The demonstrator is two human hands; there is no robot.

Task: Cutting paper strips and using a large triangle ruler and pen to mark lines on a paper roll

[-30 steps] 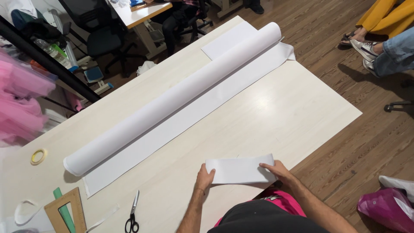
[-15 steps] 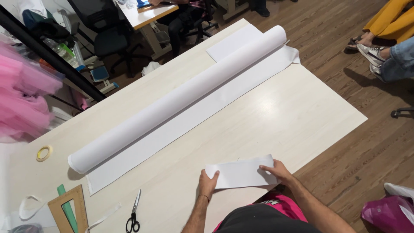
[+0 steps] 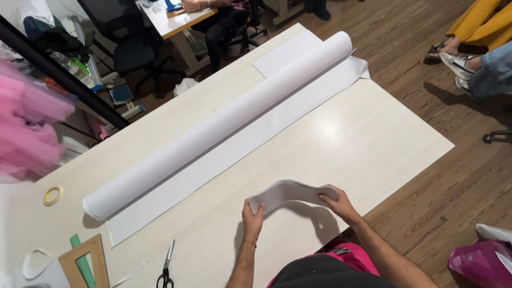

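A white strip of fabric or paper arches up off the pale wooden table near its front edge. My left hand pinches its left end and my right hand grips its right end. The strip bows upward between them and casts a shadow on the table. Beyond it lies a long white roll, partly unrolled, running diagonally across the table.
Scissors lie at the front left beside a wooden set square and a green ruler. A yellow tape ring sits at the left. Pink tulle hangs left. Seated people's legs show at top right; a pink bag lies on the floor.
The strip lay flat on the table under both hands; now both hands have lifted it and pushed its ends together, so it bows upward.
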